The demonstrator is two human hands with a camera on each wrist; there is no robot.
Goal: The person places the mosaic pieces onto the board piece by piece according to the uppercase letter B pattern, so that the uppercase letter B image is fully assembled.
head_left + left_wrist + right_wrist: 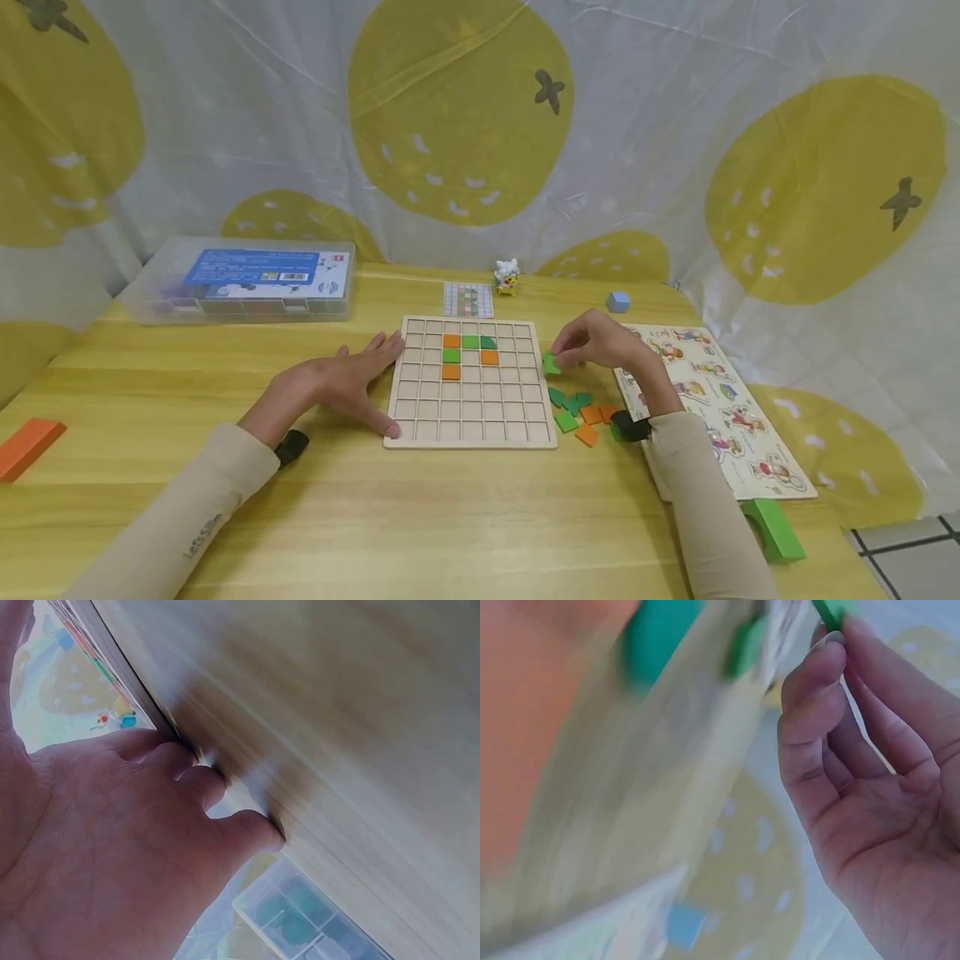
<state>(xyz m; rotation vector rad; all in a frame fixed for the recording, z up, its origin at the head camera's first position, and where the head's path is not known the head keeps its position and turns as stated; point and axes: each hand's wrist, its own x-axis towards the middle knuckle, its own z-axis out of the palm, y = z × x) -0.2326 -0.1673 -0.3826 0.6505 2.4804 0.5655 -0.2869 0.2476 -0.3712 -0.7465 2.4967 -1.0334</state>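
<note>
Our left hand (345,383) lies spread along the left edge of the grid board (471,408), seemingly to steady it on the tabletop (375,517); our right hand (596,340) pinches a green tile (551,365) just beside the right edge. Loose tiles (566,422) lie nearby, probably for easy reach.

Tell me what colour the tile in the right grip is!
Bright green; the tile shows best in the head view.

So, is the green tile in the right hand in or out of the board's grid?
Out: the right hand pinches the green tile just past the right edge of the board.
</note>
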